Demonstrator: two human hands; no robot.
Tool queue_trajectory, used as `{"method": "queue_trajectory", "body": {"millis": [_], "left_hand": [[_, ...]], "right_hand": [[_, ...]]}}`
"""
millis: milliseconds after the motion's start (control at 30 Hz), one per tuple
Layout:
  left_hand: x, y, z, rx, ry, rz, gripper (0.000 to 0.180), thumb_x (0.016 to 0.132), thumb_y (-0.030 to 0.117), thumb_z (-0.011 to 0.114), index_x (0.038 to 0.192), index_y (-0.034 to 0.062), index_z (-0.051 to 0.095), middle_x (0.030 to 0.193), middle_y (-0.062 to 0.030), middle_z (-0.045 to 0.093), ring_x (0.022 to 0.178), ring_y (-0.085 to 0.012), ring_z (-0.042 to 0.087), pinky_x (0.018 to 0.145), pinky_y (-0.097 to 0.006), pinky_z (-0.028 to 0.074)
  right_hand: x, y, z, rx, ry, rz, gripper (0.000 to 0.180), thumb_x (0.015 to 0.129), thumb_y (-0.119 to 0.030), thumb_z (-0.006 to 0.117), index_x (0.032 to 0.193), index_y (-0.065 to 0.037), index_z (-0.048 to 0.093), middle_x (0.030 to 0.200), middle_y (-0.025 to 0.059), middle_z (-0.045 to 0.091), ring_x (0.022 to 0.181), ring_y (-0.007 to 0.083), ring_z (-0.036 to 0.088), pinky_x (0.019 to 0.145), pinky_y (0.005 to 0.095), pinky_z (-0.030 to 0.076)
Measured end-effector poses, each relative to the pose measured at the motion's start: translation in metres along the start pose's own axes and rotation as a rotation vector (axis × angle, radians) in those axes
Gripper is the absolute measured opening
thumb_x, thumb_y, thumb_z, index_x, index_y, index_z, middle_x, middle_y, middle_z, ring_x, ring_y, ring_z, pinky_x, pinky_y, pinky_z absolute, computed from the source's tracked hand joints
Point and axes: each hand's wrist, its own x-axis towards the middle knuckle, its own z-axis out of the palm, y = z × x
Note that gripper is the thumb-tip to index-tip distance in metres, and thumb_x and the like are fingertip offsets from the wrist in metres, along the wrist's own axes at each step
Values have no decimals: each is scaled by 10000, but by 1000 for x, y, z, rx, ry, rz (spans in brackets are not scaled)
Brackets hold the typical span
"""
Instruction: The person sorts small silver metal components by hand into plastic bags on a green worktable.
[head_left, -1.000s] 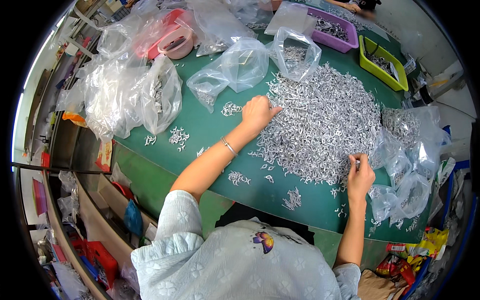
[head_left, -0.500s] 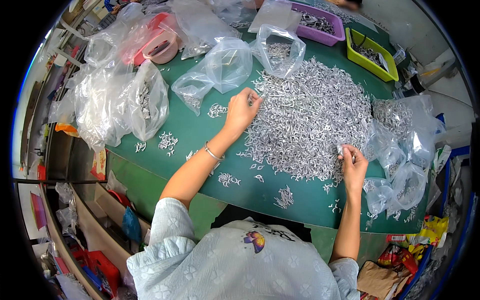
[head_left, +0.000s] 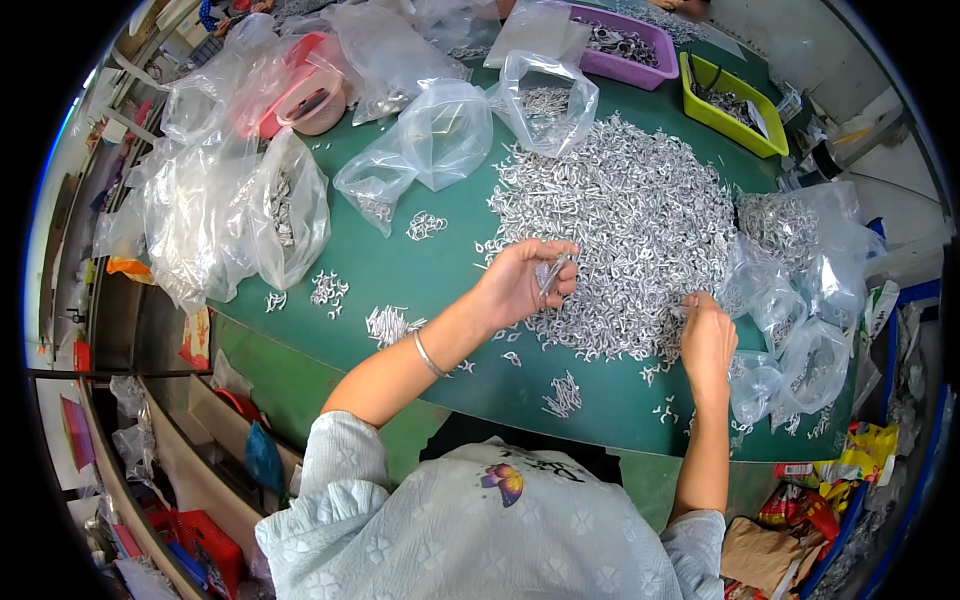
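Observation:
A wide heap of small silvery metal pieces [head_left: 625, 220], many of them curved or hooked, covers the middle of the green table [head_left: 440, 270]. My left hand [head_left: 525, 280] is at the heap's near left edge, palm turned up, its fingers curled round a few silvery metal pieces [head_left: 550, 272]. At the near right edge, my right hand [head_left: 708, 338] has its fingertips pinched together over the heap; what is between them is hidden. Small sorted piles lie along the table's near side: straight pins [head_left: 392, 325], curved pieces [head_left: 330, 290] and thin pieces [head_left: 563, 396].
Clear plastic bags stand at the left [head_left: 290, 210], behind the heap [head_left: 545, 105] and at the right [head_left: 805, 275], several holding metal pieces. Farther back are a pink bowl [head_left: 318, 112], a purple basket [head_left: 655, 72] and a lime-green basket [head_left: 765, 140].
My left hand has come down and nearer from the heap's left side and turned palm up, showing pieces in it. My right hand has turned over, its fingertips lowered to the heap.

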Motion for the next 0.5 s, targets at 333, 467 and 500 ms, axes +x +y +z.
{"method": "queue_trajectory", "body": {"millis": [333,467,500], "left_hand": [[6,-43,30,-138,-189,-346,451,946,382,412,1198,12,465,1095,-182,579,1001,-255,590,834,-404,511],[17,-59,20,-188,-107,-306,472,958,423,335,1189,30,458,1147,-194,548,1034,-286,569,840,-433,500],[18,-56,24,-189,-43,-306,424,964,385,335,1169,38,466,1057,-152,581,974,-281,588,813,-421,514]], "right_hand": [[-3,-44,-14,790,-230,-148,131,897,-103,488,937,-26,587,721,106,594,656,175,610,597,317,461],[-5,-60,-20,759,-457,-436,253,782,-70,636,1013,-11,554,860,67,563,853,168,553,701,335,476],[-3,-60,-23,835,-463,-391,267,760,-64,651,1006,-14,560,878,61,569,871,169,551,709,331,471]]}}
